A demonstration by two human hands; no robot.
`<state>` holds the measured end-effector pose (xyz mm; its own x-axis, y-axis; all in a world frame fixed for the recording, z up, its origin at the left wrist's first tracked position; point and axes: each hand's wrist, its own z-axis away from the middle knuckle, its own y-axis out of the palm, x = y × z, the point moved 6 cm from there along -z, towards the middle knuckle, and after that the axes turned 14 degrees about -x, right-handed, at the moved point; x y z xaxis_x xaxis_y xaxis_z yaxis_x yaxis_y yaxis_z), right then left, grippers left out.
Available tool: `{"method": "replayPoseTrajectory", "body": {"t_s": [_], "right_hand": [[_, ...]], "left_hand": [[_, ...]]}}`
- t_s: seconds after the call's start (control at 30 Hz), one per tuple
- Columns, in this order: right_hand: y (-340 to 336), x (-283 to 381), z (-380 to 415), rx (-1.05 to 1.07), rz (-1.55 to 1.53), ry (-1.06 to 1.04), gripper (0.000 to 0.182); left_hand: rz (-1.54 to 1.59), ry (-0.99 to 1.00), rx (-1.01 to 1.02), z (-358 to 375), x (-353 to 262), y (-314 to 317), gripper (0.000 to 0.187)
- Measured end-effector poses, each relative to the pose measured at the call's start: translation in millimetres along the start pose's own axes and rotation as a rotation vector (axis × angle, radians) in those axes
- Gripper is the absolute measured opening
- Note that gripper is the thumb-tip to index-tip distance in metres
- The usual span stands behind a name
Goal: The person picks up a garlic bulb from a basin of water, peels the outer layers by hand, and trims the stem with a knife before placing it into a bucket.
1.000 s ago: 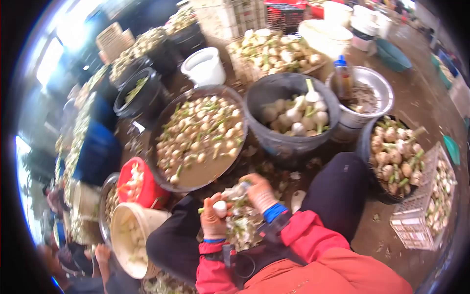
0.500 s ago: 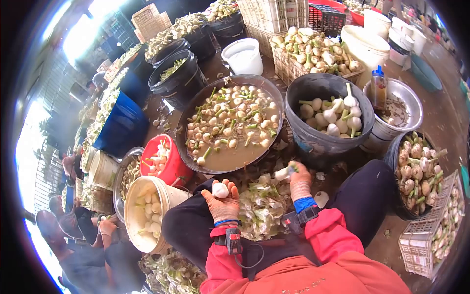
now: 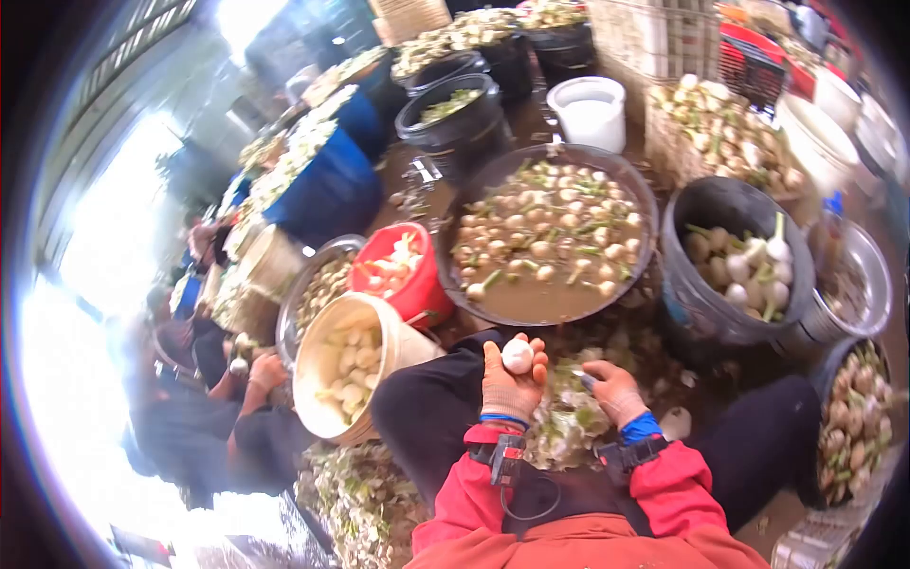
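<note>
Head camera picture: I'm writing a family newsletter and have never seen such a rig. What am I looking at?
There is no robot: a camera worn on a person's head looks down at their own hands. The left hand holds a white bulb; the right hand grips a small object, too blurred to name. Leafy scraps lie below on the floor area. Around them stand a wide pan of bulbs in murky water, a dark bucket, a red container and a cream bucket, all holding produce.
</note>
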<state>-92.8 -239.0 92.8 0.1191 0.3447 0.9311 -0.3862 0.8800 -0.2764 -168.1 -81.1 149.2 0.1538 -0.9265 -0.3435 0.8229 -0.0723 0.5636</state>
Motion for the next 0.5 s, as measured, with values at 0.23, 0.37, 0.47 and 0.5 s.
{"method": "replayPoseTrajectory", "body": {"t_s": [0.23, 0.37, 0.47, 0.5], "right_hand": [[19, 8, -5, 0.042, 0.049, -0.067, 0.029], [24, 5, -11, -0.114, -0.168, 0.000, 0.027], [12, 2, -20, -0.275, -0.366, 0.014, 0.026], [3, 2, -21, -0.349, -0.470, 0.074, 0.027]], "left_hand": [[0.609, 0.566, 0.439, 71, -140, 57, 0.074], [0.120, 0.519, 0.593, 32, -94, 115, 0.065], [-0.417, 0.283, 0.378, -45, -15, 139, 0.042], [-0.663, 0.292, 0.239, -80, 5, 136, 0.033]]}}
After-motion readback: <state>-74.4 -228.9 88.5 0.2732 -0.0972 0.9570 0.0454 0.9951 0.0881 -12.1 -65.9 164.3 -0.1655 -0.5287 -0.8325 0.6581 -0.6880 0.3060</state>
